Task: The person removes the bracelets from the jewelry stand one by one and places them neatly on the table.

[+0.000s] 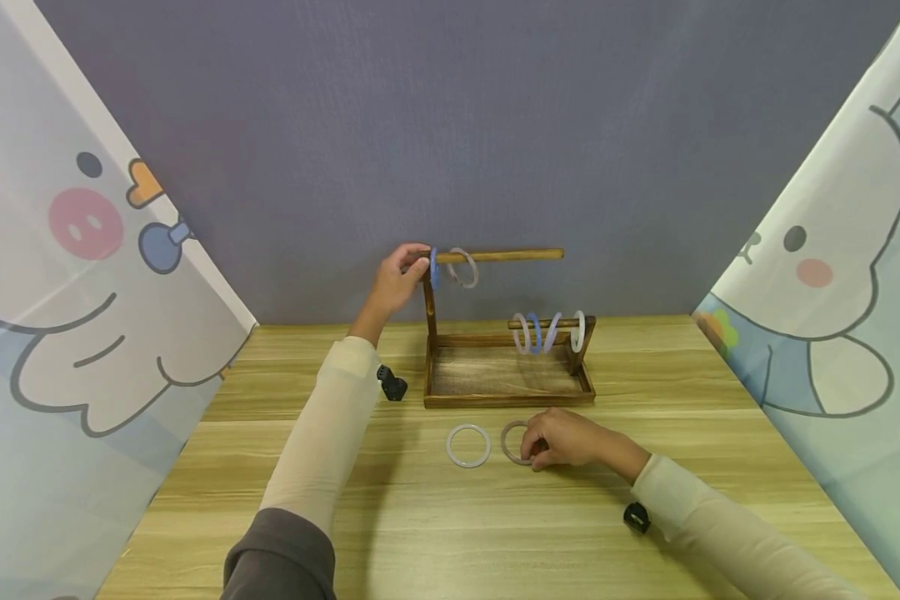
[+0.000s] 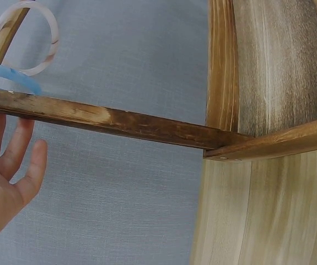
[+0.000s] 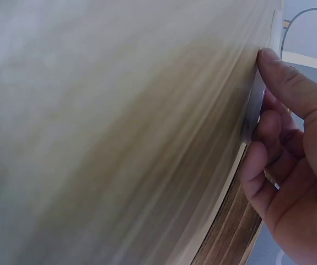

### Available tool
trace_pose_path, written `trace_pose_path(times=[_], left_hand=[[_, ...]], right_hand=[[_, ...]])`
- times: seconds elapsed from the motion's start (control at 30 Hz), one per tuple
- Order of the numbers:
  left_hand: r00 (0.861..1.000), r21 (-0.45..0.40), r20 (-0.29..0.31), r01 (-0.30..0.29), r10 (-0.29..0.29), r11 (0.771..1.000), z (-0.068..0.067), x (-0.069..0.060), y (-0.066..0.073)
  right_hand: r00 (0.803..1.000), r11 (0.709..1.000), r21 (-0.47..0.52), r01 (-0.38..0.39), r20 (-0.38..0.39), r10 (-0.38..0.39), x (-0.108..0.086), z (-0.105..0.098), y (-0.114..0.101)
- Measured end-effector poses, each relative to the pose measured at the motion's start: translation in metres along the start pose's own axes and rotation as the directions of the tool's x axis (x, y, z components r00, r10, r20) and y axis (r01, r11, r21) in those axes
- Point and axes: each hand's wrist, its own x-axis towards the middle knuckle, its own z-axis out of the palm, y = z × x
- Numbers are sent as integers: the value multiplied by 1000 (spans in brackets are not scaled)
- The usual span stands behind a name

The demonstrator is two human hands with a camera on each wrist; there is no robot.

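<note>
A two-tier wooden bangle rack (image 1: 510, 401) stands at the back of the table. My left hand (image 1: 396, 283) holds the top of its tall left post (image 2: 119, 122), fingertips against the wood. Just beside them a blue bangle (image 1: 434, 268) hangs on the upper bar, with a pale, brown-flecked bangle (image 1: 474, 272) to its right. In front of the rack, my right hand (image 1: 566, 439) pinches the edge of a greyish-brown bangle (image 1: 504, 442) at the tabletop. In the right wrist view that bangle (image 3: 253, 107) sits between thumb and fingers. A white bangle (image 1: 468, 465) lies flat to its left.
On the lower bar (image 1: 566, 323) hang several bangles, white, blue and lilac. A small black object (image 1: 392, 384) is left of the rack, and another black object (image 1: 636, 517) is by the right sleeve. A grey wall (image 1: 495, 125) rises behind the table.
</note>
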Motion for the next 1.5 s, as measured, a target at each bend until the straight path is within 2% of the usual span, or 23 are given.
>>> trace_pose_path(times=[0.27,0.63,0.9,1.0,1.27,1.5], left_hand=[[1000,-6,4,17,-17,1000,0,0,2],[1000,6,9,26,-26,1000,1,0,2],[999,9,10,34,-34,999,2,1,3],[999,9,9,31,-31,999,2,2,3],[999,-1,8,34,-34,999,2,1,5],[1000,4,1,26,-26,1000,3,1,4]], right_hand=[[1000,1000,2,-1,0,1,0,-2,0],[999,1000,-11,18,-49,-19,1,-12,-3],[996,999,-38,-16,-85,13,1,-27,-3],[995,998,-58,-10,-104,4,1,-34,-4],[991,1000,13,-24,-135,25,3,-51,-11],[977,1000,-1,13,-214,-13,8,-61,-15]])
